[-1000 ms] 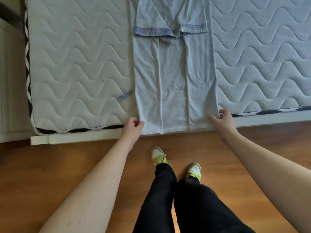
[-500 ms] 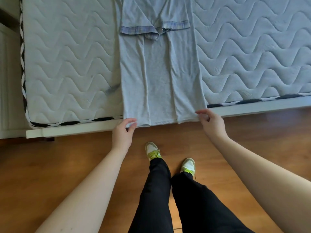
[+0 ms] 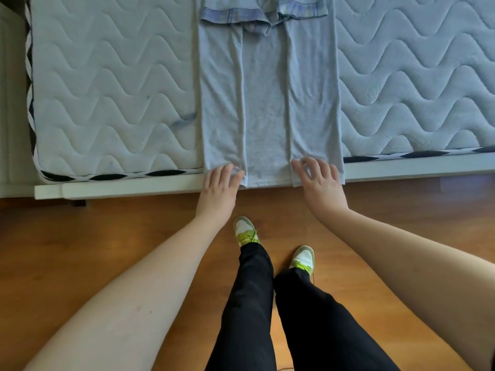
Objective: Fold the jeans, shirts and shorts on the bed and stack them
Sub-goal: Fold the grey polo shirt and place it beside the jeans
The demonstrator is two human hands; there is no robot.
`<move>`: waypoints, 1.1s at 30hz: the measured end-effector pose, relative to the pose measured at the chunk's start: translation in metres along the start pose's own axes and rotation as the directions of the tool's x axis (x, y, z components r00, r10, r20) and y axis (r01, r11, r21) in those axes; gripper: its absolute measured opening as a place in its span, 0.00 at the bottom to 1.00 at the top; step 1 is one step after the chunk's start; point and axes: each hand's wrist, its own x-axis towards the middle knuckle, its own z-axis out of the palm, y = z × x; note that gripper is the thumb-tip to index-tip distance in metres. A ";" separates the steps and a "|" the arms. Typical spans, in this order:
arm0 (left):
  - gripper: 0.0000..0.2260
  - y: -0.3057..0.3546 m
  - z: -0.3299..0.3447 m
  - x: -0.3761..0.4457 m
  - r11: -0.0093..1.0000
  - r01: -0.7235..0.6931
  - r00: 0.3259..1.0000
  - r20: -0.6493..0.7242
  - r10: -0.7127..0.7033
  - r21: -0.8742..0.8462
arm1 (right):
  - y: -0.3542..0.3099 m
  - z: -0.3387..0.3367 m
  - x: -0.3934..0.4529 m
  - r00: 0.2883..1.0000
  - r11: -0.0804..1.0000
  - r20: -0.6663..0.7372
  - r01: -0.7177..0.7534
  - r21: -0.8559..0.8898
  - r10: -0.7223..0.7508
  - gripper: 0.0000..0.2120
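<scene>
A light grey shirt [image 3: 267, 108] lies flat on the mattress [image 3: 112, 97], both sides folded inward into a long strip. Its plaid-trimmed sleeves [image 3: 235, 17] are folded across the top, and its hem hangs slightly over the near bed edge. My left hand [image 3: 221, 183] rests on the hem of the left flap with its fingers laid over the cloth. At the hem of the right flap, my right hand [image 3: 320, 180] touches the cloth with spread, arched fingertips. Neither hand visibly lifts the fabric. No jeans or shorts are in view.
The white bed frame [image 3: 134, 187] runs along the mattress's near edge, with a wooden floor [image 3: 80, 250] below it. My legs in black trousers and my green-laced sneakers [image 3: 245, 231] stand close to the bed. A wall or cabinet side borders the far left.
Both hands have moved inward from the shirt's outer bottom corners onto the folded flaps at the hem. The view has shifted closer to the shirt.
</scene>
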 end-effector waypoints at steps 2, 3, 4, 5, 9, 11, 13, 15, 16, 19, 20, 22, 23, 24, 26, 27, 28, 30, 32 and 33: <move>0.27 -0.005 0.002 0.005 0.999 -0.044 0.998 -0.050 0.044 0.009 | 0.004 0.001 0.001 0.997 0.999 -0.071 0.032 0.008 -0.031 0.33; 0.25 -0.008 0.002 0.007 0.998 -0.067 0.995 -0.073 0.067 0.005 | 0.005 -0.001 0.002 0.995 0.999 -0.090 0.050 0.012 -0.049 0.34; 0.24 -0.010 0.000 0.011 0.996 -0.092 0.992 -0.082 0.092 0.003 | 0.008 -0.002 0.003 0.994 0.998 -0.093 0.064 0.023 -0.062 0.34; 0.23 -0.012 -0.002 0.013 0.993 -0.119 0.990 -0.082 0.118 0.003 | 0.010 -0.004 0.005 0.994 0.997 -0.082 0.074 0.036 -0.071 0.35; 0.20 -0.022 -0.008 0.017 0.981 -0.193 0.979 -0.075 0.191 -0.014 | 0.020 -0.010 0.007 0.990 0.990 -0.048 0.133 0.053 -0.130 0.33; 0.19 -0.024 -0.011 0.016 0.978 -0.204 0.975 -0.100 0.198 -0.043 | 0.024 -0.010 0.008 0.987 0.986 -0.051 0.153 0.070 -0.149 0.28; 0.19 -0.025 -0.015 0.015 0.976 -0.208 0.971 -0.136 0.198 -0.060 | 0.025 -0.012 0.010 0.986 0.984 -0.081 0.156 0.091 -0.148 0.21; 0.19 -0.024 -0.019 0.013 0.973 -0.218 0.966 -0.162 0.203 -0.075 | 0.023 -0.014 0.012 0.985 0.984 -0.101 0.148 0.097 -0.138 0.17; 0.18 -0.023 -0.020 0.012 0.974 -0.212 0.966 -0.166 0.198 -0.074 | 0.022 -0.014 0.012 0.985 0.985 -0.099 0.147 0.093 -0.138 0.16; 0.16 -0.016 -0.025 0.014 0.986 -0.137 0.980 -0.159 0.121 -0.094 | 0.020 -0.016 0.017 0.994 0.987 -0.057 0.101 0.128 -0.094 0.18; 0.15 -0.014 -0.028 0.018 0.985 -0.095 0.988 -0.137 0.075 -0.145 | 0.019 -0.018 0.020 0.997 0.985 -0.032 0.071 0.157 -0.067 0.18; 0.12 -0.013 -0.035 0.025 0.967 0.014 0.997 -0.074 -0.034 -0.253 | 0.018 -0.023 0.025 1.000 0.982 -0.003 0.022 0.186 -0.022 0.17; 0.11 -0.015 -0.039 0.027 0.957 0.057 0.995 -0.061 -0.077 -0.285 | 0.018 -0.027 0.026 1.000 0.982 -0.011 0.008 0.186 -0.006 0.16; 0.10 -0.018 -0.043 0.027 0.952 0.079 0.992 -0.067 -0.103 -0.295 | 0.017 -0.031 0.025 1.000 0.982 -0.031 0.000 0.189 0.006 0.15; 0.09 -0.022 -0.052 0.021 0.952 0.096 0.986 -0.106 -0.132 -0.292 | 0.015 -0.045 0.019 0.996 0.978 -0.092 0.016 0.209 0.004 0.08; 0.08 -0.023 -0.058 0.016 0.952 0.102 0.981 -0.127 -0.144 -0.289 | 0.014 -0.053 0.015 0.992 0.976 -0.125 0.035 0.217 -0.008 0.04; 0.07 -0.023 -0.067 0.012 0.953 0.101 0.978 -0.145 -0.147 -0.284 | 0.013 -0.061 0.012 0.988 0.974 -0.156 0.053 0.218 -0.019 0.02; 0.08 -0.020 -0.087 0.001 0.961 0.082 0.976 -0.176 -0.132 -0.263 | 0.011 -0.078 0.003 0.983 0.971 -0.182 0.081 0.224 -0.040 0.03; 0.09 -0.014 -0.109 -0.012 0.970 0.041 0.972 -0.214 -0.094 -0.240 | 0.013 -0.098 -0.005 0.974 0.967 -0.217 0.118 0.225 -0.068 0.02; 0.07 -0.011 -0.119 -0.022 0.972 0.014 0.971 -0.229 -0.069 -0.236 | 0.015 -0.109 -0.010 0.968 0.965 -0.232 0.143 0.219 -0.091 0.02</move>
